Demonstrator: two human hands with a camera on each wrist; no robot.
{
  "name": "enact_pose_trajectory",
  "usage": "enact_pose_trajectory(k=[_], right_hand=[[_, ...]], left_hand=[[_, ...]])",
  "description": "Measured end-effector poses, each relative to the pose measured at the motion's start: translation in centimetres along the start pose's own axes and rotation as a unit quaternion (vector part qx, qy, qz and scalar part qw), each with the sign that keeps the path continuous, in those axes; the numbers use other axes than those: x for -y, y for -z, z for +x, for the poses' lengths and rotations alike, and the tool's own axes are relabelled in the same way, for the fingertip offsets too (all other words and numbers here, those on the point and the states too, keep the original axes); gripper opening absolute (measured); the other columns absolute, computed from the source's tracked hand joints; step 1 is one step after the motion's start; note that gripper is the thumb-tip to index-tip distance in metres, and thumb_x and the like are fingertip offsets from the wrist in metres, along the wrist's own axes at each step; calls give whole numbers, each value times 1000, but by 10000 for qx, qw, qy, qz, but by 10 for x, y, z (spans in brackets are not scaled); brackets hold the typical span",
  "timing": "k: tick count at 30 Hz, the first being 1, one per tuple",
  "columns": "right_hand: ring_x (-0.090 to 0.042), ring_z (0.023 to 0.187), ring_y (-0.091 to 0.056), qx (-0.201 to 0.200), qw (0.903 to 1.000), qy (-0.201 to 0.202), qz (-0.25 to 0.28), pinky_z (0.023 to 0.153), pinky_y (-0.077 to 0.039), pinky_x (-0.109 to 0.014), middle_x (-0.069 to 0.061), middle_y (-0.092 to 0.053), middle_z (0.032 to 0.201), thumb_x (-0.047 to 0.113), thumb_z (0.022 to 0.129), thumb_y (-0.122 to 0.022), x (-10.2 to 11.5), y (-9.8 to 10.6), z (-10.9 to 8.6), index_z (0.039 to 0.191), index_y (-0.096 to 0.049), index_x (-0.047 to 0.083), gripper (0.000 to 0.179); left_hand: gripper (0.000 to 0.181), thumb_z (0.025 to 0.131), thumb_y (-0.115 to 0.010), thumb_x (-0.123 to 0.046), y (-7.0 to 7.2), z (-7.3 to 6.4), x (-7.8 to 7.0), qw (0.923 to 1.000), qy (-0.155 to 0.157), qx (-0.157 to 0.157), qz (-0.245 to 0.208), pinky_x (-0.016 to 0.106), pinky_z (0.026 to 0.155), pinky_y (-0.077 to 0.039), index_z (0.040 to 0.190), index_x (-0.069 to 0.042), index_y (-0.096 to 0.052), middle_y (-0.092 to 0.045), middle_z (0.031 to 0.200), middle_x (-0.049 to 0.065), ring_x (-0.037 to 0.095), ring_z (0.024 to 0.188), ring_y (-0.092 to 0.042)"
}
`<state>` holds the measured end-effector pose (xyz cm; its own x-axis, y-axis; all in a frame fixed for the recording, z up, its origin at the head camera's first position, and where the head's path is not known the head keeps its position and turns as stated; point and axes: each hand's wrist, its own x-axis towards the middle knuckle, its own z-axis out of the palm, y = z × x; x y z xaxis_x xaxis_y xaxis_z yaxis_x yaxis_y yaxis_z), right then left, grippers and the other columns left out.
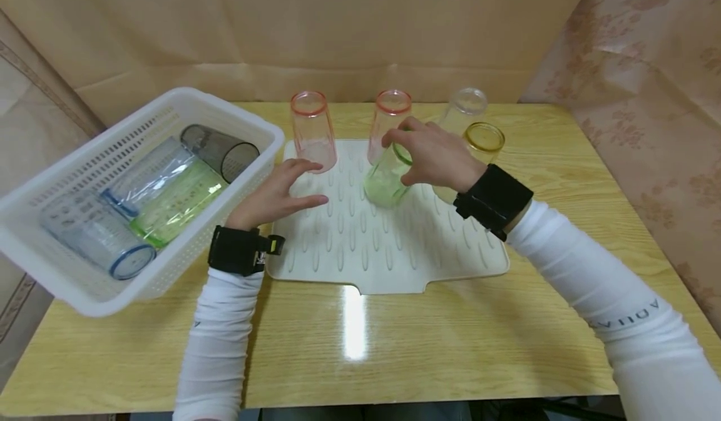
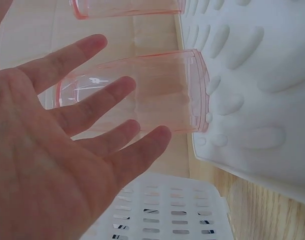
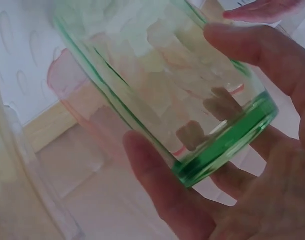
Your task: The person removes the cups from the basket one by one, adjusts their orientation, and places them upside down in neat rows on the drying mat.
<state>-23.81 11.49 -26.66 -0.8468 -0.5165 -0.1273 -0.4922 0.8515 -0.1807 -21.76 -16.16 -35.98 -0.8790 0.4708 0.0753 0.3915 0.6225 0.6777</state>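
Observation:
My right hand [image 1: 436,155] grips a clear green glass [image 1: 385,180] near its thick base. The glass is tilted, base up and mouth angled down to the left, close over the white ribbed drying mat [image 1: 338,266]. In the right wrist view, thumb and fingers curl round the green base [image 3: 227,140]. My left hand [image 1: 273,194] is spread above the mat's left edge and holds nothing. Nearest to it, a pink glass [image 1: 313,134] stands upside down on the mat, seen behind the fingers in the left wrist view. Another pink glass [image 1: 384,124] stands behind the green one.
A colourless glass [image 1: 463,109] and a yellow glass [image 1: 485,141] stand upside down at the back right, partly hidden by my right hand. On the left, a white basket [image 1: 269,138] holds a grey glass [image 1: 216,142], a green glass [image 1: 174,205] and blue-tinted ones lying down.

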Motion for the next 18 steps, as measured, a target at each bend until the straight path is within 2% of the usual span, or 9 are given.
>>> enact_pose_trajectory(k=[5, 12, 18], right_hand=[[-32, 90, -47, 225, 9996, 16, -167, 65, -48, -41, -13, -48, 117, 15, 69, -78, 4, 4, 3, 125, -52, 17, 61], [-33, 86, -51, 637, 9971, -112, -397, 60, -47, -42, -14, -48, 116, 17, 71, -74, 6, 10, 14, 124, -51, 18, 58], [-33, 88, -51, 991, 9940, -102, -443, 66, -47, -44, -12, -50, 113, 19, 71, -75, 9, 16, 26, 122, -52, 19, 56]], left_hand=[[64, 80, -68, -39, 0, 0, -1, 10000, 82, 47, -8, 56, 105, -26, 133, -9, -45, -33, 142, 20, 33, 131, -25], [63, 80, -68, -36, 0, -1, -2, 10000, 46, 26, 11, 57, 105, -25, 132, -7, -45, -33, 142, 21, 34, 131, -24], [64, 80, -68, -38, -1, -1, -3, 9999, 123, 51, 10, 57, 104, -26, 132, -7, -45, -33, 142, 20, 34, 131, -25]])
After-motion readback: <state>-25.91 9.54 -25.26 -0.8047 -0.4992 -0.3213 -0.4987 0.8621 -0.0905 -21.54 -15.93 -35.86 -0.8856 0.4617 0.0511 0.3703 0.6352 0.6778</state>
